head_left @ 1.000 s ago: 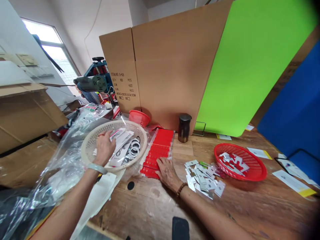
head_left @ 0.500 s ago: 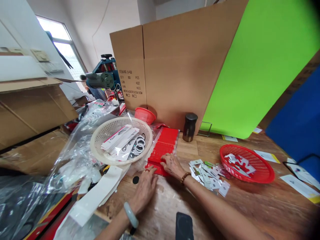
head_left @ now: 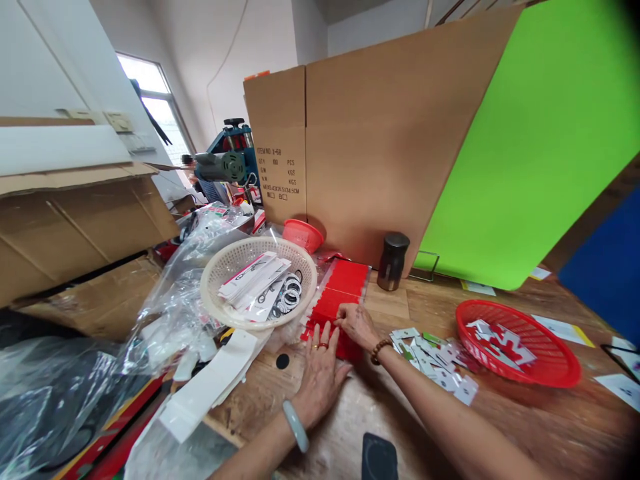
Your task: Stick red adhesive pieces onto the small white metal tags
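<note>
A long red sheet (head_left: 346,277) with a clear plastic edge lies on the wooden table, crosswise lines showing on it. My left hand (head_left: 323,373) is flat, fingers stretched out over the near part of the sheet. Just beyond it, my right hand (head_left: 356,325) is closed, thumb and fingers pinched at the middle of the red sheet; the fingertips are partly hidden. Left of the sheet stands a cream plastic basket (head_left: 210,287) holding printed cards (head_left: 253,277) and several black-and-white rings (head_left: 290,293). Small silvery and green pieces (head_left: 430,357) lie in a pile right of my right forearm.
A red basket (head_left: 560,373) with red and white pieces stands at right. A dark tumbler (head_left: 393,261) stands before a tall cardboard box (head_left: 370,153). A black phone-like slab (head_left: 379,457) lies in front. White card strips (head_left: 210,387) and plastic bags (head_left: 170,313) crowd the left.
My left hand has moved forward onto the red sheet and its fingers have spread out. My right hand has curled tighter at the sheet. The whole view has shifted slightly.
</note>
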{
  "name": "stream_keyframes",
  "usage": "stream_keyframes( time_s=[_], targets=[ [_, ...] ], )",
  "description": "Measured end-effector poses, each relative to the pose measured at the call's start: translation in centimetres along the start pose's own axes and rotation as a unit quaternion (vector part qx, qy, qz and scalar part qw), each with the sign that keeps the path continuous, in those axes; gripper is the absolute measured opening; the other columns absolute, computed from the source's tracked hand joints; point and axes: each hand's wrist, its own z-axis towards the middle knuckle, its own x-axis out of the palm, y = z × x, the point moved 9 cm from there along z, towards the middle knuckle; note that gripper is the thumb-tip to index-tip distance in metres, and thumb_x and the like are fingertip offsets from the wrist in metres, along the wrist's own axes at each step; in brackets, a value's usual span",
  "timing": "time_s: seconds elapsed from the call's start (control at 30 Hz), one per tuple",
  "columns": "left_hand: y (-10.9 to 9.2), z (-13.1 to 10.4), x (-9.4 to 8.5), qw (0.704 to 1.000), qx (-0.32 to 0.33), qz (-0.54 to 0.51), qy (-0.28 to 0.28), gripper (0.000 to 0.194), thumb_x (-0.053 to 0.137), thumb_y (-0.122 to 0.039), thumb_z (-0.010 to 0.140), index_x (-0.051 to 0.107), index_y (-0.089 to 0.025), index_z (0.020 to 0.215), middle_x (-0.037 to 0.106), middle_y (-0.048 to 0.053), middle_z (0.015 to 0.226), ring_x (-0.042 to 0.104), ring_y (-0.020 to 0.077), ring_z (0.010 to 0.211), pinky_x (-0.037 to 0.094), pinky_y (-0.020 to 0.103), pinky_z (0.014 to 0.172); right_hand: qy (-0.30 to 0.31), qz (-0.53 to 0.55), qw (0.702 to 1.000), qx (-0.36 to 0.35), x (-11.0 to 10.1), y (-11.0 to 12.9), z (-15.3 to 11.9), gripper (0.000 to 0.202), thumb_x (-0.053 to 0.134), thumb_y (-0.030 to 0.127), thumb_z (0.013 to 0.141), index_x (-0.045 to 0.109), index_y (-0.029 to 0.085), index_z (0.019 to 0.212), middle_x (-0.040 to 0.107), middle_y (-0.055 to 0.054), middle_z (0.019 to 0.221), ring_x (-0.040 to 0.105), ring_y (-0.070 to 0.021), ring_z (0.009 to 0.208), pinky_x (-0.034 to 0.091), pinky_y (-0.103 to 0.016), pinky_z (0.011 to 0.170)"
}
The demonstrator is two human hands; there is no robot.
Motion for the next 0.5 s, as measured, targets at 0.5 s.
stream_keyframes(
  time_s=[0.5],
  targets=[
    [-0.5, -0.1, 0.1, 0.991, 0.009, 0.093, -0.093, 0.066, 0.047, -0.041, 0.086, 0.030, -0.010, 0.141, 0.037, 0.024, 0.142, 0.025, 0.0386, 0.136, 0.029, 0.060, 0.103, -0.021, 0.081, 0.996, -0.009, -1.5, -0.9, -1.2, 0.020, 0.050, 0.023, 0.081, 0.064, 0.013, 0.070, 0.063, -0.002, 0.064, 0.054, -0.0124, 0.060, 0.035, -0.020, 0.054]
  ],
)
